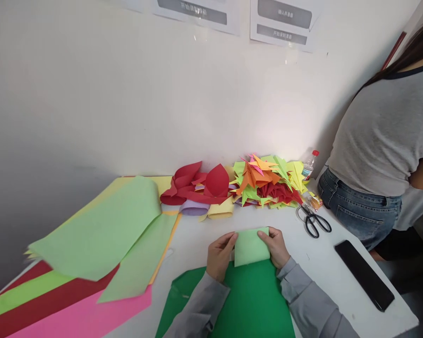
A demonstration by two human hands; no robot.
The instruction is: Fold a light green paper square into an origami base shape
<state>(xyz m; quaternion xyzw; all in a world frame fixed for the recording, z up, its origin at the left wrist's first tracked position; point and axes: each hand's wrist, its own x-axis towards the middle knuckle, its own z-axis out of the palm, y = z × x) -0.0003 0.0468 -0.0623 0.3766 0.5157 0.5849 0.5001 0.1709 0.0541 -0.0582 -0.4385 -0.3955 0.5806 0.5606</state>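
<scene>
A small light green piece of paper (252, 247) is held up between my two hands, close above a dark green sheet (250, 300). My left hand (220, 256) pinches its left edge between thumb and fingers. At the upper right corner my right hand (275, 246) grips it, thumb on the near face and fingers behind. The paper looks roughly rectangular, and its lower edge overlaps the green sheet in view. Both forearms, in grey sleeves, rest over the dark green sheet's sides.
Large coloured sheets (102, 230) lie left. Red curled paper shapes (216, 183) and a pile of folded paper pieces (264, 180) line the wall. Black-handled scissors (313, 220), a black flat object (364, 274) and a bottle (309, 164) are right. A person (380, 136) is beside the table.
</scene>
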